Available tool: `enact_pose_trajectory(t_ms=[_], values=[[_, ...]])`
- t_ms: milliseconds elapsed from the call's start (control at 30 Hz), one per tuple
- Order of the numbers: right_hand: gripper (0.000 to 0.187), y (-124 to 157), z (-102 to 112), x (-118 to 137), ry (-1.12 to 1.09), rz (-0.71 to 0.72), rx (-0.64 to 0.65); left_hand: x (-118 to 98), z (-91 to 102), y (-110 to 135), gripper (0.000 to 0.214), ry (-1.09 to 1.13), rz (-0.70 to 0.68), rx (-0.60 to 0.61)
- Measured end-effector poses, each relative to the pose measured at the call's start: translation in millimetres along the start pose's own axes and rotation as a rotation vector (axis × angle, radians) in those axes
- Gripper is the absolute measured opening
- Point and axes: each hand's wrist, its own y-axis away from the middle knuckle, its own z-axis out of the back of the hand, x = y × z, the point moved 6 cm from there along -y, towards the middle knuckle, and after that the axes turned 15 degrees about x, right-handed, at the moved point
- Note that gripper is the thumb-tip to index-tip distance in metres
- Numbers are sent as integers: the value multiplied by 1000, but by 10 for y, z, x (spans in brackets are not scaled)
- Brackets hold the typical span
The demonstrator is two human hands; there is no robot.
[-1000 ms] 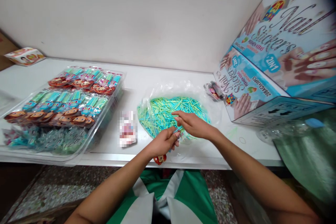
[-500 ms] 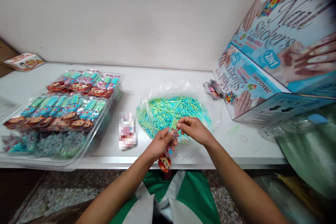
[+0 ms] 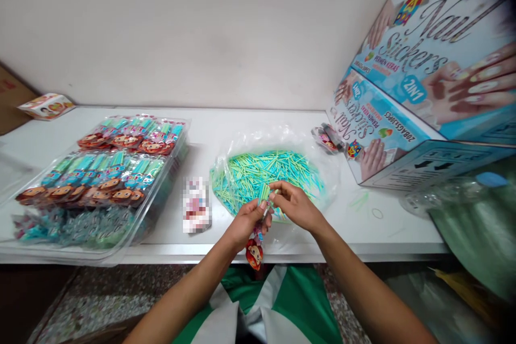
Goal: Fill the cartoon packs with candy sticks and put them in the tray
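Just over the table's front edge, my left hand (image 3: 249,220) is closed around a small clear packet (image 3: 255,252) with a red-haired cartoon head hanging below the fingers. Green sticks (image 3: 264,193) poke out of the top of that packet. My right hand (image 3: 296,204) meets it there, thumb and forefinger pinched at the sticks; a thin green stick seems to be between them. Right behind both hands lies an open clear plastic bag (image 3: 242,145) heaped with thin green and blue sticks (image 3: 274,169).
A clear tray (image 3: 149,209) of filled cartoon packets (image 3: 100,183) stands at left. A blurred card (image 3: 196,205) lies between tray and bag. At right are nail sticker boxes (image 3: 403,91), a dark packet (image 3: 326,138) and a plastic bottle (image 3: 435,199).
My right fingers have shifted slightly at the top of the packet, while my left hand keeps its hold. The whole view has tilted a little.
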Motion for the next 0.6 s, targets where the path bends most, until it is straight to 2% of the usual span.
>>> enact_pose_trajectory(t_ms=[200, 367, 533, 600], values=[[19, -8, 32, 21, 52, 16, -26, 8, -41, 11, 35, -37, 9, 30], [6, 14, 19, 51, 69, -24, -54, 7, -60, 20, 38, 23, 16, 24], [28, 40, -31, 59, -107, -13, -53, 16, -77, 14, 39, 79, 19, 32], [25, 45, -48, 73, -73, -1, -25, 21, -82, 15, 38, 79, 14, 40]])
